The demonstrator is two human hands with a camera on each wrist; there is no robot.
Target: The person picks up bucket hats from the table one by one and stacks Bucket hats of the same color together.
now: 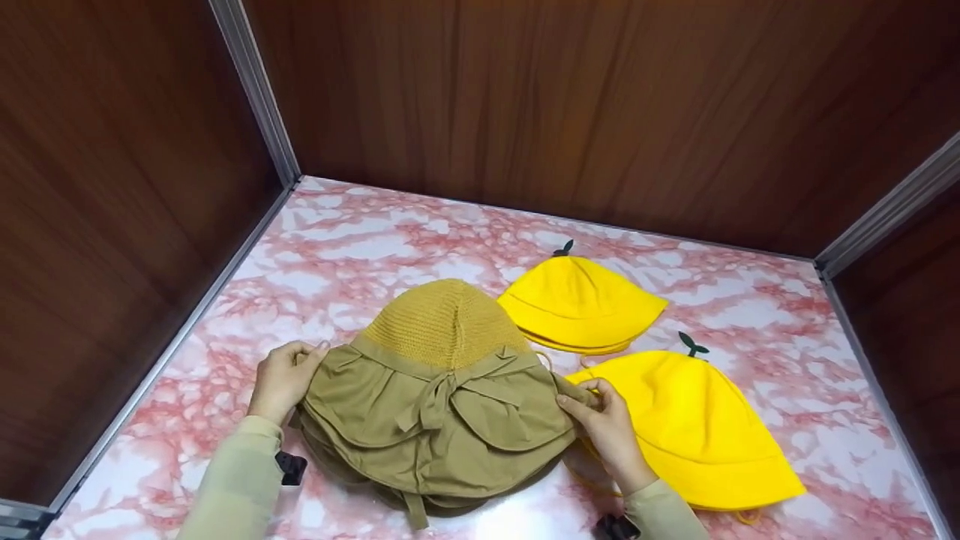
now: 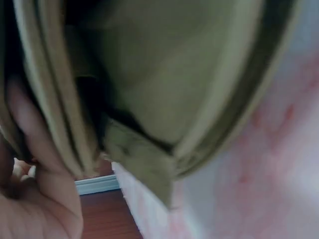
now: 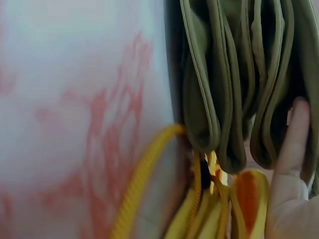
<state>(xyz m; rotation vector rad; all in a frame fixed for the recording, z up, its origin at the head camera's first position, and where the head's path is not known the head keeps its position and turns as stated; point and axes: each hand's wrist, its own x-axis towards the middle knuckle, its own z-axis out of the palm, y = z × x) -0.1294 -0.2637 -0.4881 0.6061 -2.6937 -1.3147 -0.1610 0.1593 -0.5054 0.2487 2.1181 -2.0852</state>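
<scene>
Both hands hold an olive sun hat [image 1: 442, 405] with a knitted mustard crown and a bow at the front. It tops a stack of similar hats, whose layered brims [image 3: 224, 89] show in the right wrist view. My left hand [image 1: 285, 379] pinches the brim at its left side, thumb on top. On the right side my right hand [image 1: 604, 427] pinches the brim between thumb and fingers. In the left wrist view, fingers [image 2: 42, 144] reach in between the brim layers [image 2: 55, 89]. A short fabric strap [image 1: 415, 510] hangs from the front brim.
Right of the olive hats lies a yellow bucket hat [image 1: 697, 427] with a green sprout on top, close to my right hand. Behind it sits another yellow stack [image 1: 577, 300]. A yellow cord [image 3: 144, 184] trails below. Brown wooden panels [image 1: 525, 105] enclose the pink marbled table [image 1: 360, 232].
</scene>
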